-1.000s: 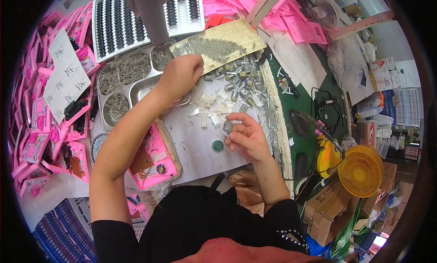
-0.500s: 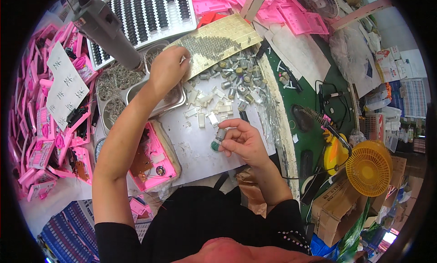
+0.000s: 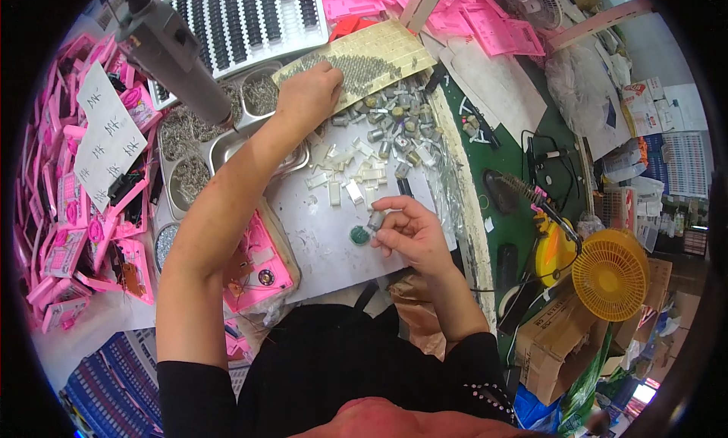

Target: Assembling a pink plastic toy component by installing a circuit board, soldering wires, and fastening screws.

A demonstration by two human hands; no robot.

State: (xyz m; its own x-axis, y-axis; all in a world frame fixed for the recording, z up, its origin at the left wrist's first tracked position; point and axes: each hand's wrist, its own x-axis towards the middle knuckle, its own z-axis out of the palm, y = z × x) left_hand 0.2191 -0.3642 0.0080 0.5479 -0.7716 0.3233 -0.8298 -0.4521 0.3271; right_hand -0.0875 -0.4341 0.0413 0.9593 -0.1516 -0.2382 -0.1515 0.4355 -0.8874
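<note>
My right hand pinches a small silver motor between thumb and fingers above the white work sheet. Just left of it, a small round green piece sits on the sheet. My left hand reaches to the yellowish board, its fingers closed at the rows of tiny metal parts; whatever they grip is hidden. A heap of small motors lies between the board and loose white plastic pieces. Near my left forearm lies an open pink housing with a brown circuit board.
A grey electric screwdriver hangs over metal trays of screws and small parts. Pink housings pile up at left. Behind stands a white rack of black parts. A yellow fan and a cardboard box are at right.
My left hand has moved right along the board, among the tiny parts. My right hand has shifted slightly right with the motor, leaving the green piece apart from its fingers.
</note>
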